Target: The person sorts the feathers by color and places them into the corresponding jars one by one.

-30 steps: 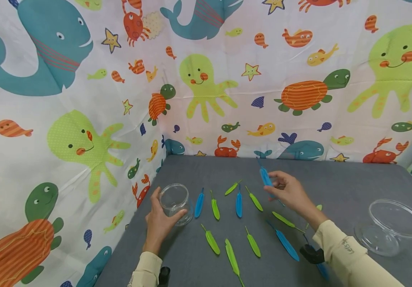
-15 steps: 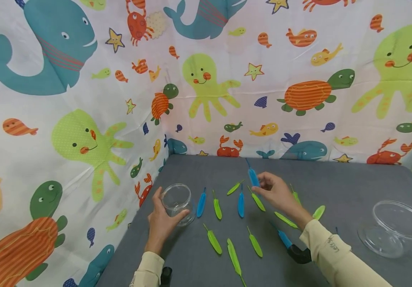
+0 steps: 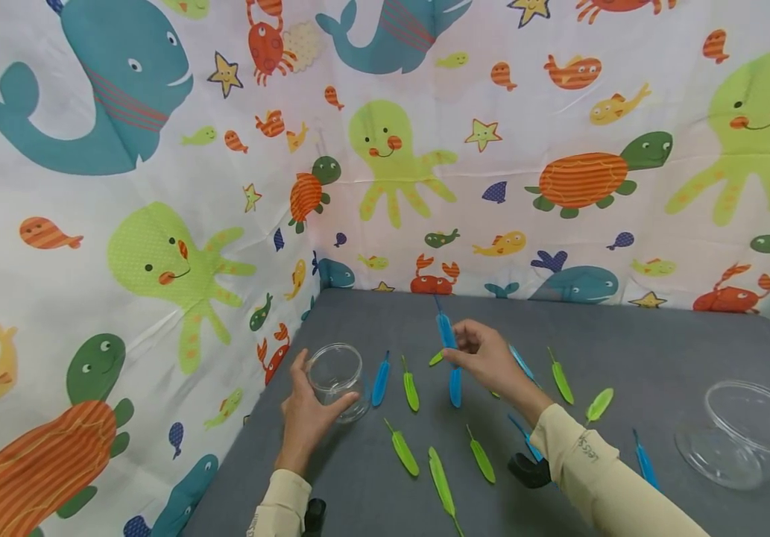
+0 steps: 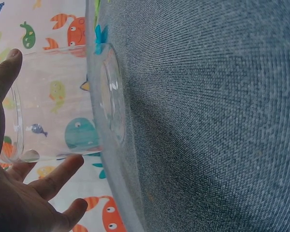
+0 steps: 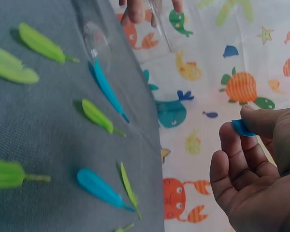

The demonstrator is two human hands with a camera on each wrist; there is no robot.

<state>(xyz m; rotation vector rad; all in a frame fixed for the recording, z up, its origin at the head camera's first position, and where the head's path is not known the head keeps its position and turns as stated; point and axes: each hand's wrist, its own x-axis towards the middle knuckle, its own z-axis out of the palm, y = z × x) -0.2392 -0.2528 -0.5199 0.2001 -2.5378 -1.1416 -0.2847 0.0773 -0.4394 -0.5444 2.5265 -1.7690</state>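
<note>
My left hand [image 3: 311, 414] holds a clear round jar [image 3: 343, 384] upright on the grey table, thumb on one side and fingers on the other. In the left wrist view, the jar [image 4: 58, 104] looks see-through, with nothing inside. My right hand [image 3: 492, 365] pinches a blue feather [image 3: 446, 330] between thumb and fingertips, raised above the table with its quill up. Only a small end of that blue feather [image 5: 243, 128] shows in the right wrist view. Beneath the right hand lies another blue feather [image 3: 455, 388], partly covered in the head view.
Several green feathers [image 3: 441, 481] and blue feathers [image 3: 381, 384] lie spread over the table. A clear wide-rimmed bowl [image 3: 720, 459] stands at the right. Cloth printed with sea animals [image 3: 425, 224] hangs behind and along the left side.
My right hand has moved left with the blue feather, toward the jar, uncovering feathers on the right. The left hand stays on the jar. The head view has shifted slightly.
</note>
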